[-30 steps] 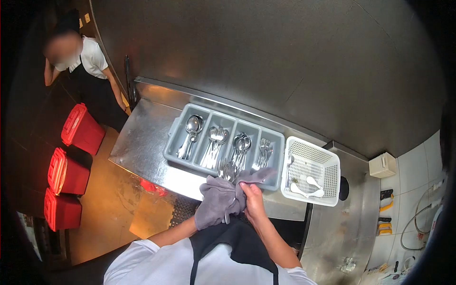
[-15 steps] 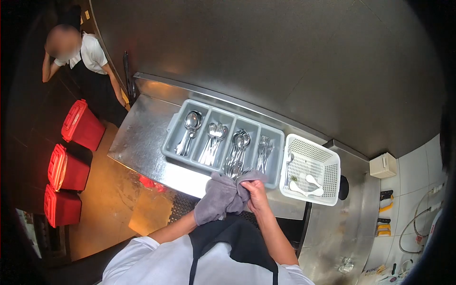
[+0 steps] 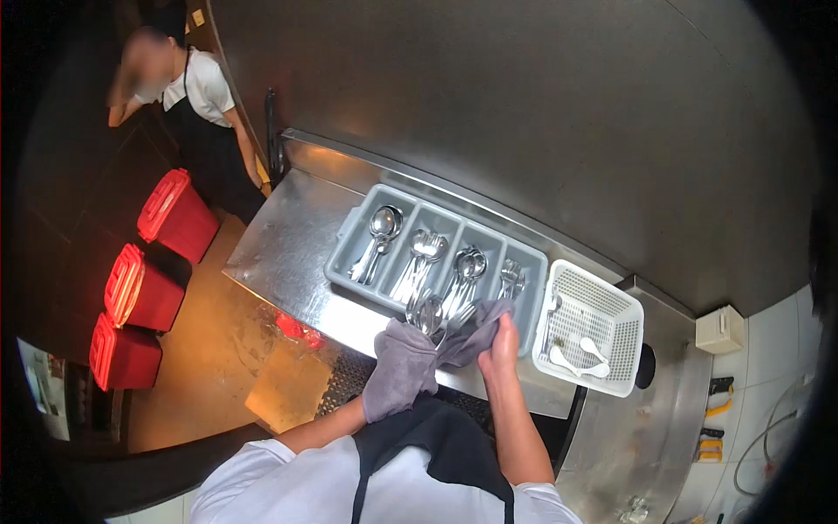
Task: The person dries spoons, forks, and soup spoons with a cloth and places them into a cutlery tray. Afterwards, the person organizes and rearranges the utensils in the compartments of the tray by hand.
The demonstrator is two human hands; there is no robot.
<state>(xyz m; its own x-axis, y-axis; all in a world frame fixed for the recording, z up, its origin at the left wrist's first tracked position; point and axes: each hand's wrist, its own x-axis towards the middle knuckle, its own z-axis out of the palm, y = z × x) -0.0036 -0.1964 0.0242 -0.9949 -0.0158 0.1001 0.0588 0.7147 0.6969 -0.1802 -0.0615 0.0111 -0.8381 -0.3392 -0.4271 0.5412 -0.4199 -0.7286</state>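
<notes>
My left hand [image 3: 397,371] is wrapped in a grey cloth [image 3: 403,354], its fingers hidden and closed around a bundle. Spoons [image 3: 427,314] and a fork [image 3: 459,318] stick up out of the cloth. With my right hand [image 3: 499,348] I grip the other end of the cloth, close to the fork. Just beyond both hands lies a grey cutlery tray [image 3: 349,278] with several compartments. Spoons [image 3: 382,229] fill its left compartment, forks [image 3: 426,249] the second, more spoons [image 3: 469,266] the third and forks [image 3: 511,278] the right one.
A white perforated basket [image 3: 635,349] with white spoons [image 3: 594,349] in it stands right of the tray. Both rest on a steel counter [image 3: 284,227]. Red lidded bins [image 3: 182,214] stand at the left, near a person [image 3: 205,122] in a black apron.
The cloth has opened out between my hands, and the spoons and fork now show above it. My right hand has shifted right. The whole view has swung slightly, moving the surroundings rightward.
</notes>
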